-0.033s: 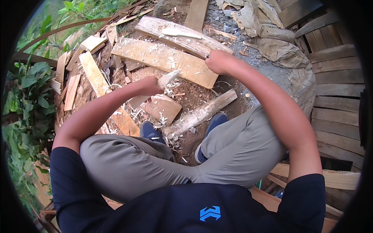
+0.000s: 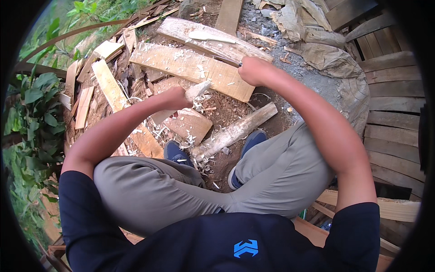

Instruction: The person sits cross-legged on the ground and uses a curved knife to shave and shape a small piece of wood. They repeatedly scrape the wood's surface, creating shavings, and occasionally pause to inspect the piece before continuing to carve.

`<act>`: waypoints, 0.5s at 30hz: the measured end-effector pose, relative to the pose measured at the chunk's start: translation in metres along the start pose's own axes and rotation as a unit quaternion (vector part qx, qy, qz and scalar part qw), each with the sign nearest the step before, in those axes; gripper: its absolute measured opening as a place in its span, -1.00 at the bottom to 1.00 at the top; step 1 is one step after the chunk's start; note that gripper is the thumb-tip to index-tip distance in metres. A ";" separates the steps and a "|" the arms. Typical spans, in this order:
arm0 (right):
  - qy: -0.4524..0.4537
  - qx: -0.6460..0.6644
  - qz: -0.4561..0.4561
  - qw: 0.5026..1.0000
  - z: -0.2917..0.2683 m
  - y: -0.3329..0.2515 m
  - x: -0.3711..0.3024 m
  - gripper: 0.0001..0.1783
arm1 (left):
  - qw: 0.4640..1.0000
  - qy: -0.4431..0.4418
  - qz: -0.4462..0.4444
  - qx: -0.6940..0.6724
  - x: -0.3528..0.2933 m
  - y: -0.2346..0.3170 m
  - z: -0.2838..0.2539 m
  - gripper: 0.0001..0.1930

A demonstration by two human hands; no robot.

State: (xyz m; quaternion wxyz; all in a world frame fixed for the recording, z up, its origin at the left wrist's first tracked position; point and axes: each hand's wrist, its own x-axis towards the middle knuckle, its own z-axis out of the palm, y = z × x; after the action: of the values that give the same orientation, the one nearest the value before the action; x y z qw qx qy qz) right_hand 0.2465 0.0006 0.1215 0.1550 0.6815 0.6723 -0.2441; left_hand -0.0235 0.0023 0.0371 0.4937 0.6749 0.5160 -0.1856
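My left hand (image 2: pixel 176 98) is closed around a pale piece of carved wood (image 2: pixel 197 91). Its narrower end sticks out beyond the fist to the right, and a broader end shows below. Over the right end of the planks, my right hand (image 2: pixel 252 71) makes a fist on what looks like a knife (image 2: pixel 240 65). Only a small dark metal part shows clearly; the handle is hidden. On the far plank (image 2: pixel 174 28) lies a pale, spatula-shaped carved piece (image 2: pixel 211 37). Nearer, a wide board (image 2: pixel 181 63) is strewn with shavings.
A rough log (image 2: pixel 240 129) lies by my shoes (image 2: pixel 179 154). Offcuts (image 2: pixel 108 86) and shavings cover the ground at left. Crumpled paper sacks (image 2: pixel 326 59) and a slatted wooden wall (image 2: pixel 392 104) stand at right. Leafy plants (image 2: pixel 38 109) border the left.
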 end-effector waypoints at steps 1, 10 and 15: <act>0.000 -0.015 -0.021 1.000 0.005 -0.004 0.004 -0.62 | 1.000 0.005 0.005 -0.012 0.001 0.000 0.002 -0.63; -0.058 -0.066 -0.057 0.994 0.015 -0.007 0.020 -0.52 | 0.995 -0.021 -0.015 -0.092 0.008 0.029 0.003 -0.65; -0.077 -0.019 -0.112 0.991 0.036 -0.002 0.032 -0.41 | 0.995 -0.015 -0.001 -0.097 0.011 0.028 0.003 -0.67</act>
State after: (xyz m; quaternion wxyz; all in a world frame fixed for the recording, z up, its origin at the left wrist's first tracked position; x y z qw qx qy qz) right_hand 0.2396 0.0084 0.0746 0.1907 0.5780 0.7350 -0.2988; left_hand 0.0062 0.0054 0.0408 0.5641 0.6204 0.5250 -0.1458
